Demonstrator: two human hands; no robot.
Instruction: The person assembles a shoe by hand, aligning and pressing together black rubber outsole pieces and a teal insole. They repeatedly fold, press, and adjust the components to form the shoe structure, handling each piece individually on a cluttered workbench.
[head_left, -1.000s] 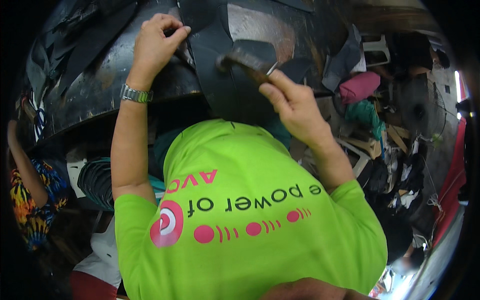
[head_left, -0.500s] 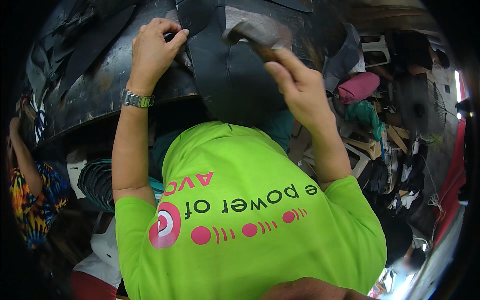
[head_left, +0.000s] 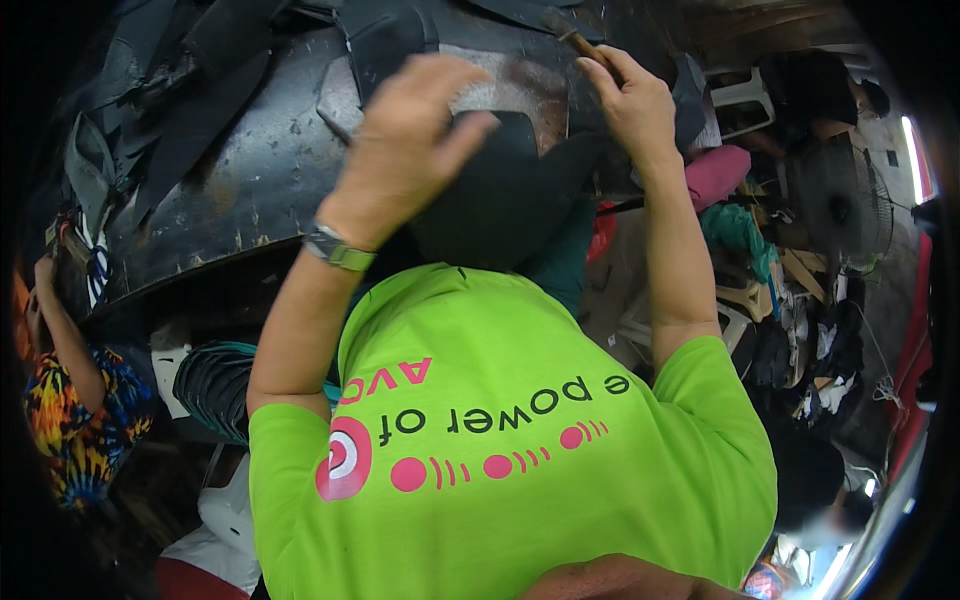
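My right hand [head_left: 637, 115] grips the wooden handle of a hammer [head_left: 582, 44] at the far right of the dark table. Whether the hammer rests on the table or hangs just above it, I cannot tell. My left hand [head_left: 415, 140], smeared by motion, is over the near middle of the table, thumb and fingers apart with nothing seen in them. Beneath and beside it is a dark, flexible cut piece [head_left: 505, 200] that hangs over the near edge. Just beyond it shows a worn grey metal plate [head_left: 500, 80].
More dark cut pieces [head_left: 205, 130] pile up on the table [head_left: 250, 190] at the left. At far left is a co-worker in a colourful shirt [head_left: 75, 420]. To the right are a white stool [head_left: 743, 103], a pink bundle [head_left: 718, 175], a green bag [head_left: 735, 235] and a fan [head_left: 850, 215].
The hammer has moved away to the far right from over the metal plate. My left hand has swung right from the table's left side, and its pinched fingers have spread.
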